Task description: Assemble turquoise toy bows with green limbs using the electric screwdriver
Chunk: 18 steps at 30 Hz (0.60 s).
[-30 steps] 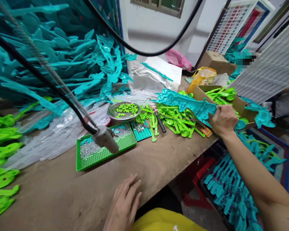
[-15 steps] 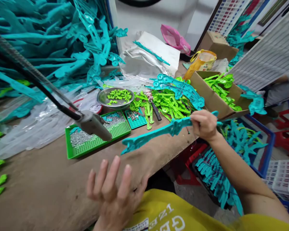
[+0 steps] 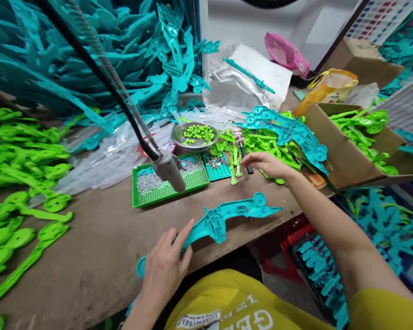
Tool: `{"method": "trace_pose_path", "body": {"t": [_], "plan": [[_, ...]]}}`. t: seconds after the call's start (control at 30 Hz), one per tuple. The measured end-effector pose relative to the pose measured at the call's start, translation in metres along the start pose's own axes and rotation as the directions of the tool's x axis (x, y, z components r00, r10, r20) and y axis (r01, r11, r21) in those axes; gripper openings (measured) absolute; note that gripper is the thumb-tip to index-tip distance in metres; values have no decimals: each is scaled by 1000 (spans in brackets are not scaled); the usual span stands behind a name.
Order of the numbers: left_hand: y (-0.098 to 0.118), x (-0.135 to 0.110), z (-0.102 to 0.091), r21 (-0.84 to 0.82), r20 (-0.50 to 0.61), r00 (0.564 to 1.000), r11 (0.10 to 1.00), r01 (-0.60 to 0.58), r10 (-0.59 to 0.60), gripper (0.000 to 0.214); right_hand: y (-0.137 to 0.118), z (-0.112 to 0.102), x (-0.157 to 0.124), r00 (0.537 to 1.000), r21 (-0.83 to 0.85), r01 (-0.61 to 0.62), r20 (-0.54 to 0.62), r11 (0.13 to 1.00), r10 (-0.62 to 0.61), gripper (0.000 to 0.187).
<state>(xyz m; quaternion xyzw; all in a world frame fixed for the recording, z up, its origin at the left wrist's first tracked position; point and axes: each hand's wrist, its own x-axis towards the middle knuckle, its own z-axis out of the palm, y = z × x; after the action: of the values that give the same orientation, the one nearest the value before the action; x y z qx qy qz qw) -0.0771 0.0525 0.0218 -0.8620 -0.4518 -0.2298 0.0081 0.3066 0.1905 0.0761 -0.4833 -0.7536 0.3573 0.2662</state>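
Two trays [image 3: 196, 182] of screws, one steel bowl [image 3: 179, 136] of green clips [image 3: 198, 133].

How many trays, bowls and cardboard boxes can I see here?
Trays: 2 (green tray, teal tray)
Bowl: 1
Cardboard boxes: 2 (near box, far box)
Total: 5

The left hand [image 3: 167, 268] sits low and close to the body at about six o'clock, palm down, fingers spread and pointing toward one o'clock, the forefinger stretched farthest. The right arm reaches out long from four o'clock toward twelve, forearm bare, wrist straight. The right hand [image 3: 264, 164] looks loosely curled, fingertips perhaps pinched together.
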Motion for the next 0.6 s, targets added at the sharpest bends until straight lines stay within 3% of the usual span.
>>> {"method": "trace_pose_path", "body": {"t": [0.1,0.17,0.23,0.33,0.43,0.5,0.6], "plan": [[-10,-13,-13,-164,-25,996,983,85,-90,42,16,-9,21,984,78,46,166,996,-59,47],[-17,-21,-19,-258,-41,987,956,137,-153,41,16,7,22,951,-26,148,277,989,-135,48],[-23,-27,-23,-311,-69,975,933,182,-213,41,16,32,18,933,-179,245,312,953,-181,42],[-27,-31,-25,-321,-127,950,918,232,-284,42,24,63,18,957,-352,276,191,895,-220,53],[-28,-31,-25,-318,-141,944,916,243,-300,44,40,64,27,952,-466,264,-13,845,-304,33],[-27,-30,-23,-322,-127,948,916,239,-292,44,45,51,34,881,-551,231,-232,802,-412,30],[-24,-30,-18,-361,-89,954,902,237,-287,45,40,29,34,630,-623,192,-514,758,-582,32]]}}
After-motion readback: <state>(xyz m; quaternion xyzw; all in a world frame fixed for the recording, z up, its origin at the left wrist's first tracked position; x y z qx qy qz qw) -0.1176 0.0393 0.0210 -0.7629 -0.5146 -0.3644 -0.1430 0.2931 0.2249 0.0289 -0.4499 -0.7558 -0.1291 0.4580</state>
